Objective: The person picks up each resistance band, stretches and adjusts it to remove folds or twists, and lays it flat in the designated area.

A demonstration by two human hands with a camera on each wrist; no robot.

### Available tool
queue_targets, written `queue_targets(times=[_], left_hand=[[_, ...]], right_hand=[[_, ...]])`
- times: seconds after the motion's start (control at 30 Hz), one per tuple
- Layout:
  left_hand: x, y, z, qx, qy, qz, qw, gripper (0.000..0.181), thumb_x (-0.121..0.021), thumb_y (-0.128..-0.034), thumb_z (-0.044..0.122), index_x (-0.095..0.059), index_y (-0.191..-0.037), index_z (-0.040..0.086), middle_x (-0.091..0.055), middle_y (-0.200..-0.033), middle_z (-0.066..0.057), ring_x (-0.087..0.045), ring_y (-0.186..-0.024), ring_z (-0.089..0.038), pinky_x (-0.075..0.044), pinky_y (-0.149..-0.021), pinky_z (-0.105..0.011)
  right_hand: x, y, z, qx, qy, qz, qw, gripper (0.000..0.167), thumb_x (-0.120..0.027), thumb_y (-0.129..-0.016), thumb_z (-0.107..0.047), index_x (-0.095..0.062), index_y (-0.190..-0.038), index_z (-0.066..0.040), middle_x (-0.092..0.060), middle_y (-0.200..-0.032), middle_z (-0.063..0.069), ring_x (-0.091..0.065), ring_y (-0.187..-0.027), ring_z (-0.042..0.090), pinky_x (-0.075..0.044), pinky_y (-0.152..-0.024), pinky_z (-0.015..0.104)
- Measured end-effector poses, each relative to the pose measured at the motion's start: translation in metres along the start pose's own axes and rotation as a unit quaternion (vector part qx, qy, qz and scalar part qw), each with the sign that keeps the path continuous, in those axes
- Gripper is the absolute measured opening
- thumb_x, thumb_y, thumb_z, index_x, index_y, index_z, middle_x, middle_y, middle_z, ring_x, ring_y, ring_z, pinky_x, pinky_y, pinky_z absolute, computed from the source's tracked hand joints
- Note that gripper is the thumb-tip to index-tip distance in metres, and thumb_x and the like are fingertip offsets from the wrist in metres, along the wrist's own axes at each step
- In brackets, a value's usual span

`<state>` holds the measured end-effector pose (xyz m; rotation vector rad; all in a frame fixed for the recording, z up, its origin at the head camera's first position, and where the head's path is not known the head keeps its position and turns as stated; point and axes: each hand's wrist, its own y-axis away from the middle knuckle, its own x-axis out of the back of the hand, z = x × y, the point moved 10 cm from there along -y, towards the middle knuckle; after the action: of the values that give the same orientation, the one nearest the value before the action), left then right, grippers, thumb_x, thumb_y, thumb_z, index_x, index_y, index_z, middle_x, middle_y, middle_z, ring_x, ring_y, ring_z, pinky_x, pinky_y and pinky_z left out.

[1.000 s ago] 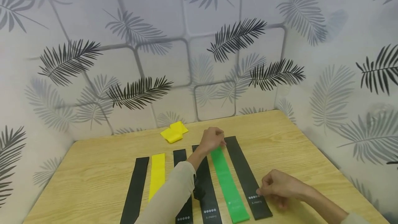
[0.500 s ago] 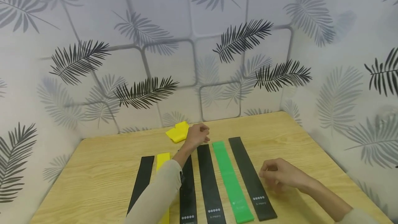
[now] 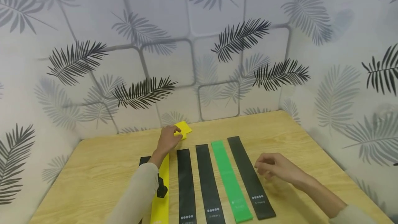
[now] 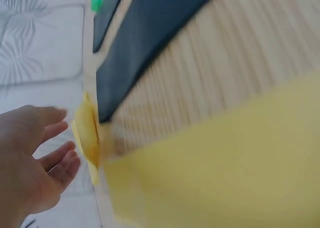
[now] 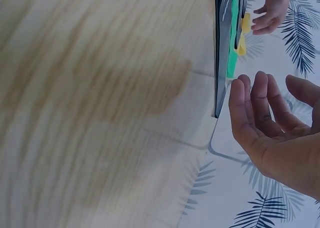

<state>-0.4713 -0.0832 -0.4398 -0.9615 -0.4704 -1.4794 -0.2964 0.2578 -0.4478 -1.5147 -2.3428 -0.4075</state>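
Observation:
My left hand [image 3: 169, 140] reaches over the far end of a flat yellow resistance band [image 3: 164, 205], beside a folded yellow band [image 3: 184, 127] at the back of the table. In the left wrist view its fingers are loosely bent and apart, close to the folded band [image 4: 87, 130]; no grip shows. My right hand [image 3: 280, 167] hovers above the table, right of the rightmost black band [image 3: 248, 168], fingers relaxed and holding nothing. Left of that black band lie a green band [image 3: 229, 179] and two more black bands, the nearer one [image 3: 209, 182] and the farther one [image 3: 186, 182].
Another black band [image 3: 145, 160] lies at the far left, mostly behind the left sleeve [image 3: 135, 191]. The wooden table [image 3: 102, 168] meets a leaf-patterned backdrop [image 3: 174, 61] at its back and sides. A small black device [image 3: 161, 187] sits at the left wrist.
My left hand has moved left from the green band's far end, past the black bands, to the folded yellow band. My right hand has lifted away from the rightmost black band.

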Motion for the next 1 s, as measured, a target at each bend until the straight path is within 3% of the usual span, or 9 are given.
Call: queue_targets(times=[0.17, 0.27, 0.4, 0.5, 0.57, 0.73, 0.83, 1.0], left_hand=[[-0.009, 0.002, -0.011, 0.006, -0.092, -0.056, 0.9941, 0.030, -0.071, -0.0942, 0.006, -0.070, -0.123, 0.000, -0.063, -0.115, -0.019, -0.058, -0.108, -0.035, -0.054, -0.092, -0.050], [-0.011, 0.001, -0.012, -0.008, -0.129, -0.054, 0.9902, 0.025, -0.067, -0.0963, 0.002, -0.070, -0.121, 0.000, -0.065, -0.113, -0.018, -0.061, -0.106, -0.034, -0.057, -0.089, -0.047], [-0.006, -0.001, -0.011, -0.009, -0.128, -0.029, 0.9913, 0.023, -0.059, -0.1009, 0.002, -0.070, -0.121, -0.001, -0.068, -0.114, -0.018, -0.065, -0.107, -0.034, -0.059, -0.089, -0.047], [0.002, -0.003, -0.009, -0.005, -0.099, -0.006, 0.9951, 0.025, -0.056, -0.1034, 0.005, -0.068, -0.124, -0.002, -0.070, -0.119, -0.019, -0.068, -0.104, -0.033, -0.060, -0.087, -0.047], [0.007, -0.004, -0.006, -0.004, -0.061, 0.005, 0.9981, 0.026, -0.055, -0.1046, 0.007, -0.068, -0.125, -0.003, -0.071, -0.119, -0.020, -0.068, -0.092, -0.029, -0.059, -0.080, -0.043], [0.021, -0.003, 0.014, -0.004, 0.053, 0.014, 0.9985, 0.025, -0.057, -0.1071, 0.017, -0.069, -0.121, 0.001, -0.068, -0.096, -0.013, -0.049, -0.061, -0.017, -0.045, -0.061, -0.030], [0.034, -0.002, 0.031, -0.006, 0.102, 0.024, 0.9945, 0.023, -0.058, -0.1079, 0.025, -0.068, -0.112, 0.005, -0.058, -0.082, -0.009, -0.044, -0.061, -0.015, -0.040, -0.060, -0.029], [0.052, 0.001, 0.059, -0.032, 0.150, 0.019, 0.9880, 0.025, -0.056, -0.1092, 0.034, -0.064, -0.104, 0.011, -0.064, -0.088, -0.007, -0.057, -0.070, -0.019, -0.047, -0.067, -0.032]], right_hand=[[-0.002, -0.002, -0.005, 0.010, 0.002, 0.001, 0.9999, 0.032, -0.057, -0.108, -0.025, -0.064, -0.115, 0.005, -0.068, -0.101, 0.018, -0.066, -0.098, 0.033, -0.061, -0.082, 0.042], [-0.005, -0.003, -0.005, 0.010, 0.000, -0.001, 1.0000, 0.031, -0.057, -0.109, -0.025, -0.064, -0.115, 0.005, -0.068, -0.101, 0.018, -0.066, -0.098, 0.032, -0.062, -0.082, 0.042], [-0.008, -0.005, -0.007, 0.016, -0.002, -0.005, 0.9998, 0.030, -0.056, -0.109, -0.024, -0.064, -0.114, 0.005, -0.068, -0.103, 0.018, -0.066, -0.099, 0.032, -0.061, -0.082, 0.043], [-0.008, -0.006, -0.009, 0.021, 0.000, -0.002, 0.9998, 0.031, -0.056, -0.109, -0.025, -0.064, -0.114, 0.005, -0.068, -0.104, 0.019, -0.065, -0.100, 0.032, -0.061, -0.082, 0.043], [-0.010, -0.007, -0.010, 0.021, 0.001, 0.002, 0.9998, 0.032, -0.056, -0.109, -0.025, -0.064, -0.114, 0.005, -0.068, -0.104, 0.019, -0.065, -0.099, 0.031, -0.061, -0.082, 0.042], [-0.016, -0.011, -0.011, 0.021, -0.009, -0.002, 0.9997, 0.034, -0.056, -0.109, -0.027, -0.065, -0.113, 0.005, -0.069, -0.104, 0.020, -0.067, -0.098, 0.032, -0.061, -0.084, 0.042], [-0.021, -0.015, -0.017, 0.030, -0.012, -0.004, 0.9995, 0.034, -0.056, -0.109, -0.028, -0.065, -0.113, 0.005, -0.068, -0.103, 0.021, -0.067, -0.097, 0.034, -0.061, -0.083, 0.043], [-0.028, -0.023, -0.034, 0.058, -0.007, -0.005, 0.9983, 0.033, -0.055, -0.110, -0.025, -0.064, -0.118, 0.005, -0.068, -0.103, 0.022, -0.067, -0.096, 0.037, -0.062, -0.082, 0.041]])
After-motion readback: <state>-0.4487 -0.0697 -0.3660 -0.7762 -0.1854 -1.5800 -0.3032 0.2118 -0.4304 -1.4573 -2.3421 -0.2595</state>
